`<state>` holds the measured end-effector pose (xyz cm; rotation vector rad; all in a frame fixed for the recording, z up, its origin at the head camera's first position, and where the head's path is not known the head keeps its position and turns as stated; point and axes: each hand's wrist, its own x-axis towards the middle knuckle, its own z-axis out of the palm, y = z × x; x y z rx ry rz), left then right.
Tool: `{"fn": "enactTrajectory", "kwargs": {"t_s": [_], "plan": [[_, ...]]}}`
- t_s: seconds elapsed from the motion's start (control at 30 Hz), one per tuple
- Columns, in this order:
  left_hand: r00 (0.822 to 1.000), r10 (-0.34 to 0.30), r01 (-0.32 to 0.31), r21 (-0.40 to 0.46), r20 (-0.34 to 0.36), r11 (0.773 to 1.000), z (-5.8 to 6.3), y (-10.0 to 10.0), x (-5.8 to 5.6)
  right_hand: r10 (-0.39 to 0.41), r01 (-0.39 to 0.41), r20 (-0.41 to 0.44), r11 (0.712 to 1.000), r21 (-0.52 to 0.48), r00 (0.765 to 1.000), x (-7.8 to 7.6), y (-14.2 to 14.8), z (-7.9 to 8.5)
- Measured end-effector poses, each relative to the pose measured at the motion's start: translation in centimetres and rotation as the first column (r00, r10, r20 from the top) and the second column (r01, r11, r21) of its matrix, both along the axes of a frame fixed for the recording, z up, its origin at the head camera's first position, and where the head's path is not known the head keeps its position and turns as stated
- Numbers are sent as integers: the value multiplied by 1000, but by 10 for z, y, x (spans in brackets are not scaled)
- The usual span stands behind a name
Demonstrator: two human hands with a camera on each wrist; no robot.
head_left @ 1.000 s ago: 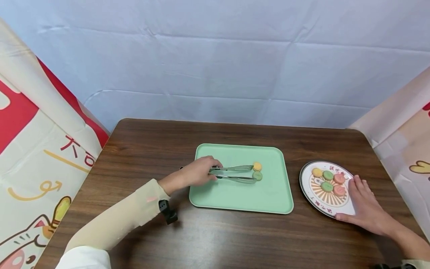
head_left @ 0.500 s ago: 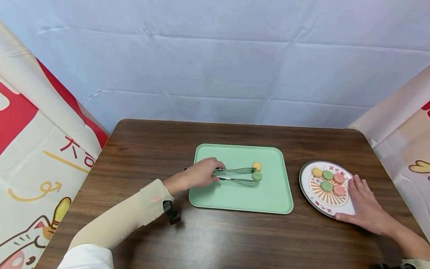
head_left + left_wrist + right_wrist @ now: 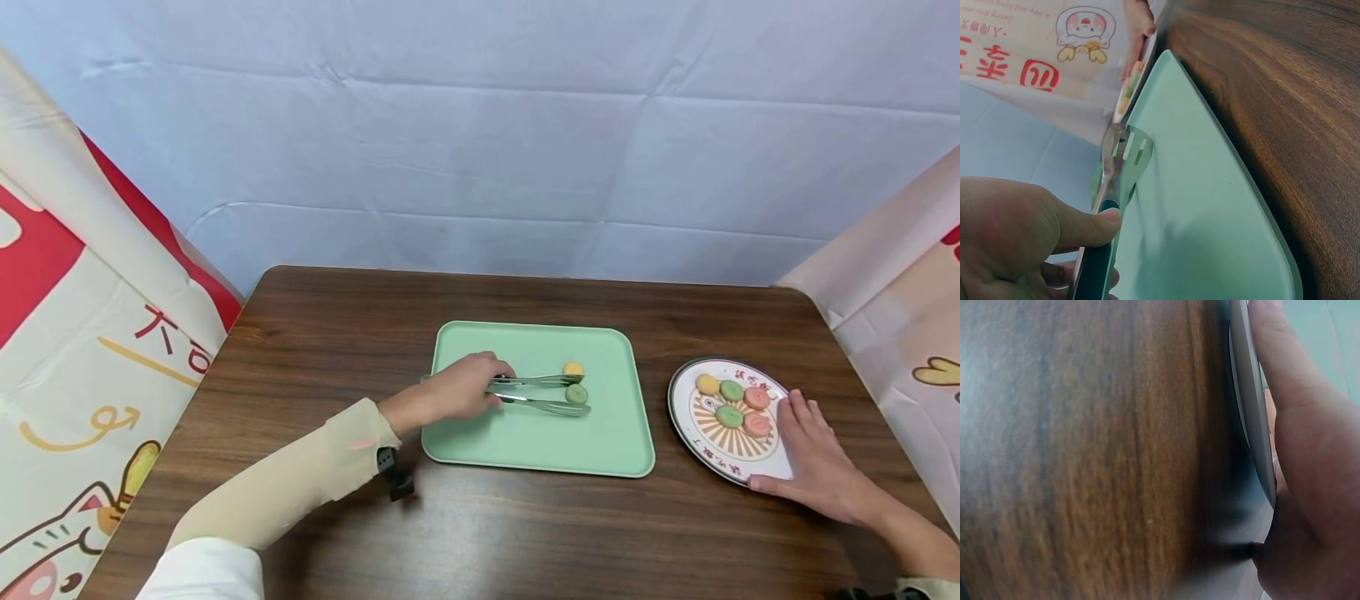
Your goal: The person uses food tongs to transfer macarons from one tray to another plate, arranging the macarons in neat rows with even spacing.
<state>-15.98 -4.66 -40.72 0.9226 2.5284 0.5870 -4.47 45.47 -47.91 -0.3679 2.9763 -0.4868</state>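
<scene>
My left hand [image 3: 471,388] grips a pair of metal tongs [image 3: 557,408] with dark handles, low over the light green tray [image 3: 525,450]. The two slotted ends of the tongs stand apart, on either side of a green macaron [image 3: 577,394]. A yellow macaron [image 3: 573,369] lies just behind the green one, right at the upper tong end. In the left wrist view the thumb presses the handle of the tongs [image 3: 1100,250]. My right hand [image 3: 821,467] rests with spread, straight fingers on the right rim of a round white plate [image 3: 686,425], thumb over its edge.
Several macarons [image 3: 731,404] in yellow, green and pink sit together on the printed plate, right of the tray. Both stand on a dark wooden table [image 3: 480,525]. A pale cloth wall [image 3: 480,167] rises behind, with printed cloths at the sides.
My left hand and the tongs have shifted to the right, so the tong ends now reach past both sides of the green macaron. The right hand and plate stay in place.
</scene>
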Motion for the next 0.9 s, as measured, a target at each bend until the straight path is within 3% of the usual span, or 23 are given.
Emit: {"fn": "enactTrajectory", "kwargs": {"t_s": [0.67, 0.9], "plan": [[999, -7, 7, -10, -47, 1000, -7, 19, 4, -18, 18, 21, 1000, 1, 1000, 0, -1, 1], [999, 12, -12, 2, -33, 1000, -8, 20, 4, -11, 11, 11, 1000, 3, 1000, -1, 0, 0]]}}
